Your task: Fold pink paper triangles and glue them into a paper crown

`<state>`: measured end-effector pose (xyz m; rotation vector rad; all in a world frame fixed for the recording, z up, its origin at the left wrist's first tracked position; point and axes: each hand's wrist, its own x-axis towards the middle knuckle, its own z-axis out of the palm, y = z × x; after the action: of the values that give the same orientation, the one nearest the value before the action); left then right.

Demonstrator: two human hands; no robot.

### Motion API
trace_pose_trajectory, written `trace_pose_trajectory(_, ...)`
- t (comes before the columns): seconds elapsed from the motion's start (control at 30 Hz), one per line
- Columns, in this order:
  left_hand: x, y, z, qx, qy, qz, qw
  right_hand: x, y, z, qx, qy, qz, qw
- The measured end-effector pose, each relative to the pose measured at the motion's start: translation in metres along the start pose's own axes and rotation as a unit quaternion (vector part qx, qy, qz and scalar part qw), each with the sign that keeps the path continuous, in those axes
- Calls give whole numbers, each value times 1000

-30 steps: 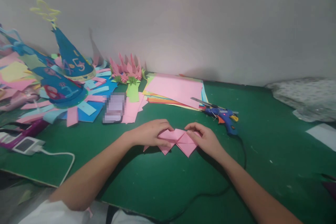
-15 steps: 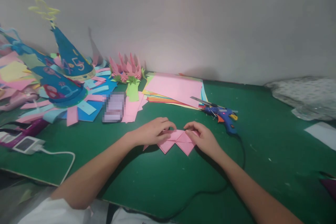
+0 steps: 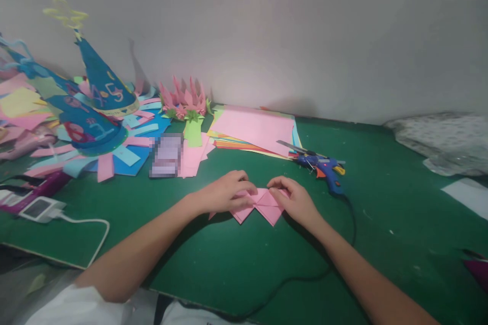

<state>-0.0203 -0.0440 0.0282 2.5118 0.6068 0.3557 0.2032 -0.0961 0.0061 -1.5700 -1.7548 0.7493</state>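
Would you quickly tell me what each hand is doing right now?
Left hand: fingers curled down, pressing the left part of the folded pink paper on the green mat.
Right hand: fingertips pinching the same paper's right part.

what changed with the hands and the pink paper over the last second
The left hand slid slightly right over the folded pink paper, covering more of its left flap; the paper's exposed part looks a little smaller and flatter. The right hand stayed pressing the right flap. Both hands stay on the paper, nothing let go. The glue gun, paper stack and blue cone hats are unmoved.
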Motion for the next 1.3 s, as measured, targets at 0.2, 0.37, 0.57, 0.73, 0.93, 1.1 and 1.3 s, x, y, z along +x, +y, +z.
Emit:
trace_pose_trajectory(0.2,1,2,1,-5,3,6,1000,-1,-3,-1,10,-11,-3,1000)
trace_pose_trajectory(0.37,2,3,2,-15,0,-1,1000,-1,-4,0,13,-4,1,1000)
trace_pose_trajectory(0.57,3,1,4,-12,-11,2,1000,0,-2,3,2,5,-2,1000)
trace_pose_trajectory(0.73,3,-1,3,-5,-23,15,1000,-2,-2,2,-20,7,-6,1000)
trace_pose_trajectory(0.93,3,-2,4,24,0,35,999,-2,-3,2,-46,2,-12,999)
trace_pose_trajectory(1.1,5,3,6,71,24,68,995,-2,-8,0,-129,-9,-81,988)
trace_pose_trajectory(1.3,7,5,3,58,6,57,997,-7,-14,-4,-268,-8,-232,935)
